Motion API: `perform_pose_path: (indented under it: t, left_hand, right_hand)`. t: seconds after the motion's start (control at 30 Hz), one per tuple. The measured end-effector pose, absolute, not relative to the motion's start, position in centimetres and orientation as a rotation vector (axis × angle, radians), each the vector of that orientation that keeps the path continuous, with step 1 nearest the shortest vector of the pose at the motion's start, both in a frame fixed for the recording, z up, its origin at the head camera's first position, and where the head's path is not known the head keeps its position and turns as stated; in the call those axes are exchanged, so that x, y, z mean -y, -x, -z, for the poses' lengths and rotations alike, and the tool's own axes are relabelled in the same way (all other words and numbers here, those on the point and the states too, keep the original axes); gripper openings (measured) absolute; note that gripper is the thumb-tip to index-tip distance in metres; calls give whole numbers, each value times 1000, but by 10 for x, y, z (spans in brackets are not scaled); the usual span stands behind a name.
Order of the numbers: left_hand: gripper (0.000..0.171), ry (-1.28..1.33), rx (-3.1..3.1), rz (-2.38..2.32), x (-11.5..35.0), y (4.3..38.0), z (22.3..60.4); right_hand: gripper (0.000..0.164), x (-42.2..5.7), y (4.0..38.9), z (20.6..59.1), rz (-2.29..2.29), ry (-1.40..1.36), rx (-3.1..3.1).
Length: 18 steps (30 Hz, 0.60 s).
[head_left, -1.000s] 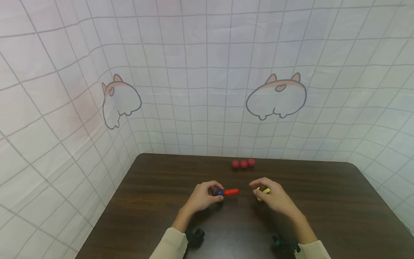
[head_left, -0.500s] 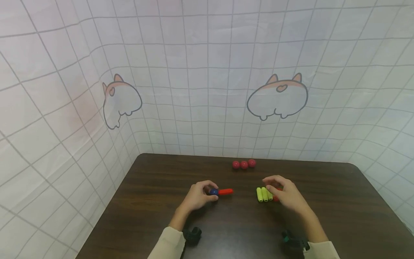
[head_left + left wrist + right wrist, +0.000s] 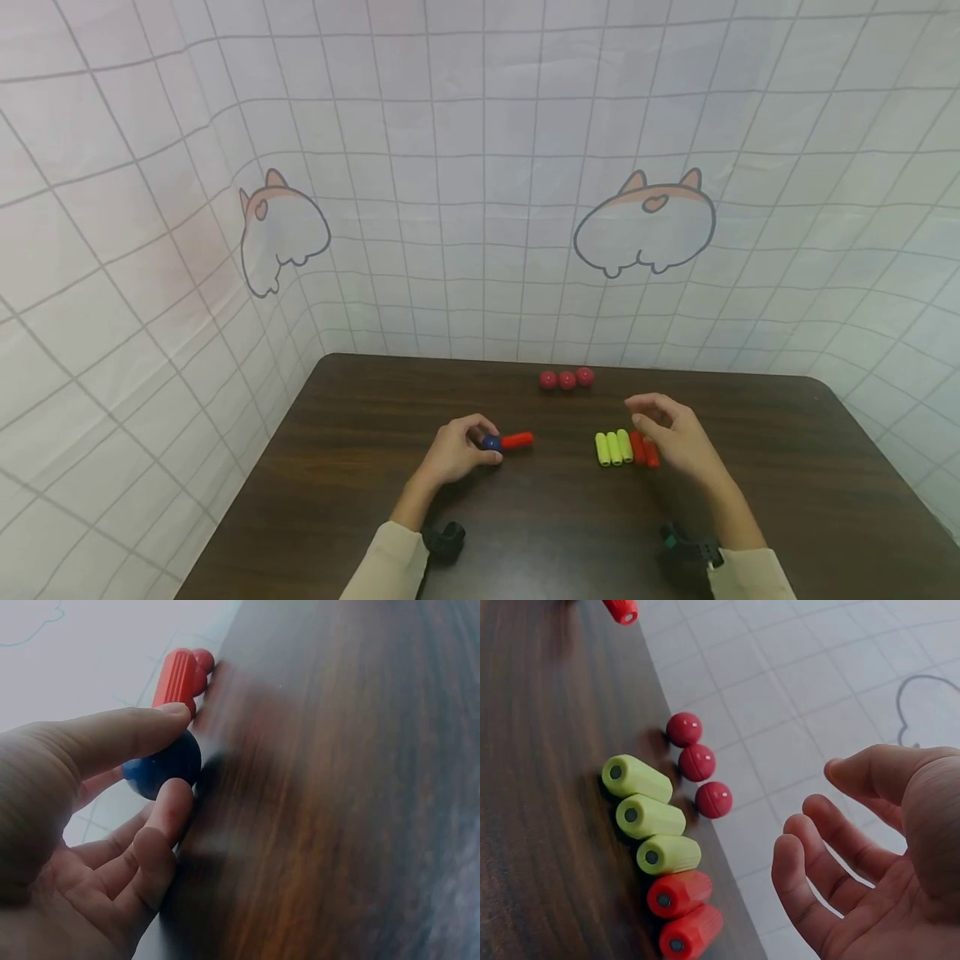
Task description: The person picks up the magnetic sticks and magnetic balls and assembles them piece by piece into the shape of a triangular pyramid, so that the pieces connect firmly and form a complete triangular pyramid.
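My left hand [image 3: 453, 452] pinches a dark blue ball [image 3: 491, 442] between thumb and fingertips. A ridged red stick [image 3: 175, 679] juts from the ball's far side, pointing right in the head view. My right hand [image 3: 678, 437] is held above the table with its fingers loosely bent and nothing in them. Close to it, two red sticks [image 3: 686, 930] lie side by side. Three yellow-green sticks [image 3: 652, 817] continue that row to the left. Each stick's visible end in the right wrist view has a round inset, mostly dark.
Three dark red balls [image 3: 567, 380] stand in a short row near the back of the brown wooden table [image 3: 360, 417]. A white grid-patterned cloth [image 3: 480, 250] hangs behind and to the sides. Dark wrist straps [image 3: 446, 542] are on both arms.
My right hand has moved right and away from the yellow-green sticks, uncovering them and the two red sticks. My left hand has shifted slightly left, still holding the blue ball with its red stick.
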<state>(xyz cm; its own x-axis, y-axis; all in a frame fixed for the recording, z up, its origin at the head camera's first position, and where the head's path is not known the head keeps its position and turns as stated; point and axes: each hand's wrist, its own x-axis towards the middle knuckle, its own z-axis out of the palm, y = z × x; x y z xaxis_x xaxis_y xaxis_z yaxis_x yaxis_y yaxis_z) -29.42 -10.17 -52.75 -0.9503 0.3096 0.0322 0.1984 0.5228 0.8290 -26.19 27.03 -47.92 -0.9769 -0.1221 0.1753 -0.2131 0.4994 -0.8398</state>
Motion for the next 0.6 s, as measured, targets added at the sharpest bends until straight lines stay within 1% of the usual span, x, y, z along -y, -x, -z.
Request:
perform_pose_path:
  t: [0.13,0.33,0.6]
  left_hand:
    - [30,-418,-2618,-1433,104,294,528]
    - [30,-422,-2621,-1442,107,294,529]
    - [30,-436,-2607,-1460,105,294,531]
  right_hand:
    - [33,-269,275,478,-1558,-292,2664]
    - [32,-268,306,478,-1565,-308,2750]
    - [48,-268,340,472,-1615,-363,2831]
